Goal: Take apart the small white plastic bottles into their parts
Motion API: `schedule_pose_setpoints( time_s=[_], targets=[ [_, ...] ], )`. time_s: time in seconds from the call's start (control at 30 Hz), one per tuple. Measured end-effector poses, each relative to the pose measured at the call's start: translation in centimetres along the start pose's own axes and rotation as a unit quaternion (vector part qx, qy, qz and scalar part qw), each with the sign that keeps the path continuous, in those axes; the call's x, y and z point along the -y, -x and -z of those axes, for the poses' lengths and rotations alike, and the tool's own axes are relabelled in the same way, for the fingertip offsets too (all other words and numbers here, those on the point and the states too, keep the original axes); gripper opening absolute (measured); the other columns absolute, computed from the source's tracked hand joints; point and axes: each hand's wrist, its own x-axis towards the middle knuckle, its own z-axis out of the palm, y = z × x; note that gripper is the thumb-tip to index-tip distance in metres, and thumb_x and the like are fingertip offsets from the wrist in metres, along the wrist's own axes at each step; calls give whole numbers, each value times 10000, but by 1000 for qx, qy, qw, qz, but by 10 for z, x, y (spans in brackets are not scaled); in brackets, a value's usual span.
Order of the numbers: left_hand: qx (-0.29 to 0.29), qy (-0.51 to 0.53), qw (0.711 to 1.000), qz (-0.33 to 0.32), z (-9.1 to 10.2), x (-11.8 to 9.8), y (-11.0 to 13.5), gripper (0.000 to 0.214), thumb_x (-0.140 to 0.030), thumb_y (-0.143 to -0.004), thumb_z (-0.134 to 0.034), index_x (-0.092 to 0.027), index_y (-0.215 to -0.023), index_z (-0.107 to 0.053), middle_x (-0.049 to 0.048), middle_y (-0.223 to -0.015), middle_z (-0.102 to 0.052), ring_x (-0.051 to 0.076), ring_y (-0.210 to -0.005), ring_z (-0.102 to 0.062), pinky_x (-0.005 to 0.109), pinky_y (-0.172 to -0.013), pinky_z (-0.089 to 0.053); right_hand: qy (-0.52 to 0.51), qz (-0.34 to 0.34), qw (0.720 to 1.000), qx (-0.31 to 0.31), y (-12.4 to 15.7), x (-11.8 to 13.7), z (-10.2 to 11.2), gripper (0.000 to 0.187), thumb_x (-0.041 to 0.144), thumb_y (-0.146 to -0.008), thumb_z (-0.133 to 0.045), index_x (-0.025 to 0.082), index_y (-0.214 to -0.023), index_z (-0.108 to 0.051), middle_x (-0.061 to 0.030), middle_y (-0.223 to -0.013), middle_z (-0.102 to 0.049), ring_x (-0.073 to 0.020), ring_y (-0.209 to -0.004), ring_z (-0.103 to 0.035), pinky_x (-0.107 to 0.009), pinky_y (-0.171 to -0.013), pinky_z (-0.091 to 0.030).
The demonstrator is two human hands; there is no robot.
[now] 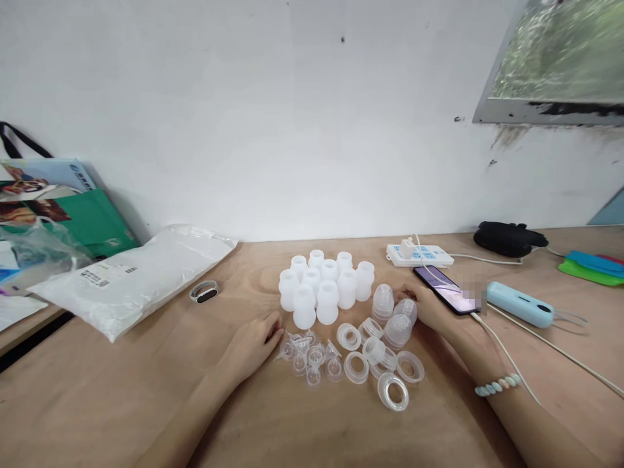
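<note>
My left hand (255, 339) rests on the table with its fingers curled in and nothing seen in them. Beside its fingertips lies a pile of clear bottle nipples (315, 354). My right hand (425, 304) lies loosely curled behind clear domed caps (397, 330), which hide part of its fingers; I see nothing held. In front of the caps are several translucent screw rings (357, 367), some overlapping. Between my hands and farther back, several frosted white bottle bodies (304, 305) stand upright in a tight cluster.
To the left lie a white plastic parcel (141, 276), a smart band (205, 292) and a green bag (95, 221). To the right are a phone (446, 289) on a cable, a power strip (420, 255), a light-blue device (519, 304) and a black case (509, 238). A wall borders the table's back.
</note>
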Motion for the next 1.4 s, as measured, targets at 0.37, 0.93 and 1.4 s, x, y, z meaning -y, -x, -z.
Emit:
schedule_pose_setpoints(
  time_s=[0.37, 0.93, 1.4],
  targets=[
    [-83, 51, 993, -71, 6, -16, 9, 216, -320, -986, -377, -217, -998, -566, 32, -882, -660, 219, -796, -621, 311, -711, -435, 11, 168, 970, -174, 27, 73, 11, 118, 295, -914, -522, 207, -933, -599, -80, -870, -641, -246, -806, -595, -420, -796, -469],
    [-111, 183, 961, -176, 7, -44, 15, 131, -242, -938, -545, -214, -837, -624, 26, -887, -622, 203, -877, -567, 332, -805, -424, 270, 324, 901, 99, 78, 125, -36, 171, 323, -832, -672, 184, -777, -589, -66, -746, -649, -275, -770, -582, -445, -803, -389],
    [-231, 356, 897, -124, -18, -81, 43, 82, -216, -915, -621, -217, -833, -622, 8, -816, -597, 150, -729, -574, 235, -634, -466, -192, 283, 935, 96, 104, 166, -11, 342, 138, -834, -662, 223, -1139, -532, -103, -1099, -677, -226, -1055, -670, -326, -856, -585]
  ],
)
